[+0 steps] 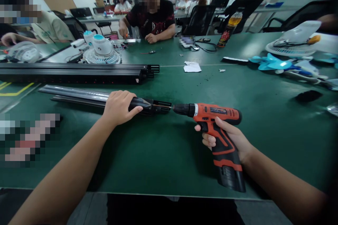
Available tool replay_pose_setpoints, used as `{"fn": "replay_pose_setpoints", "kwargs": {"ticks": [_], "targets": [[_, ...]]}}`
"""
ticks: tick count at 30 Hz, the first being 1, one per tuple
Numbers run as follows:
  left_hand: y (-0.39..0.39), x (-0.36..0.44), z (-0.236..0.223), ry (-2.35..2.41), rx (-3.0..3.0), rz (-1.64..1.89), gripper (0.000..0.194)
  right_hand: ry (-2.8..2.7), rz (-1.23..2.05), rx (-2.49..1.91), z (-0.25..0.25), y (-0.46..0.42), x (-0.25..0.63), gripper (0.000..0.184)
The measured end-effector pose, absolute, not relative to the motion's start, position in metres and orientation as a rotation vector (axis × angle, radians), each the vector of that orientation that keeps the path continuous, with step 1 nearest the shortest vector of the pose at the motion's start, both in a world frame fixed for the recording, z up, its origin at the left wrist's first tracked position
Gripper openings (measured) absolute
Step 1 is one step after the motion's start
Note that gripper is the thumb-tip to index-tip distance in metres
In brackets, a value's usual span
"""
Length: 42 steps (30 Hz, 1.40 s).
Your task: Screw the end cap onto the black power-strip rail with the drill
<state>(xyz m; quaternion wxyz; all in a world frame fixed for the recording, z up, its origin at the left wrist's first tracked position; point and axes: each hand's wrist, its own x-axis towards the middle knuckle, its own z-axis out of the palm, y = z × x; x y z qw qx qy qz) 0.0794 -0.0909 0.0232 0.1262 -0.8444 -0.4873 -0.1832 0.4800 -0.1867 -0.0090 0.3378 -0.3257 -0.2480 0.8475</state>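
My left hand (119, 108) is wrapped over a long black profile with a shiny top (79, 92), pressing it against the green table. Slotted black prongs (162, 105) stick out of the profile's right end. In my right hand (232, 135) is an orange and black cordless drill (215, 110), gripped by its handle with the index finger near the trigger. The drill points left, its chuck (182, 109) close to the prongs. A thin bit bridges that gap; whether it touches a screw is too small to tell.
More long black profiles (68, 74) lie behind, to the left. White fan parts (101, 45) stand beyond them, and blue fan blades (271, 62) lie at right. Paper scraps (192, 66) and a drink bottle (230, 30) are farther back. A person (151, 14) sits opposite.
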Motion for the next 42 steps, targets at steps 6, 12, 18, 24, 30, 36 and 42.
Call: {"fn": "replay_pose_setpoints", "kwargs": {"ticks": [6,12,18,24,30,36,42], "targets": [[-0.0925,0.0798,0.0232,-1.431,-2.467,-0.555,0.069,-0.688,2.190,-0.861,-0.0071,-0.1863,0.4786,0.049],[-0.0924,0.0796,0.0208,-1.431,-2.464,-0.541,0.074,-0.614,2.217,-0.853,-0.0082,-0.1870,0.4797,0.050],[-0.0910,0.0782,0.0176,-1.422,-2.448,-0.565,0.077,-0.612,2.239,-0.848,-0.0089,-0.1882,0.4812,0.053],[-0.0912,0.0790,0.0207,-1.441,-2.460,-0.543,0.072,-0.602,2.239,-0.842,-0.0081,-0.1893,0.4806,0.052],[-0.0915,0.0801,0.0227,-1.445,-2.445,-0.505,0.070,-0.598,2.265,-0.808,-0.0084,-0.1888,0.4800,0.055],[-0.0922,0.0805,0.0223,-1.432,-2.437,-0.497,0.071,-0.548,2.285,-0.799,-0.0070,-0.1883,0.4799,0.051],[-0.0919,0.0800,0.0208,-1.425,-2.431,-0.515,0.071,-0.520,2.278,-0.778,-0.0055,-0.1889,0.4781,0.051]]}}
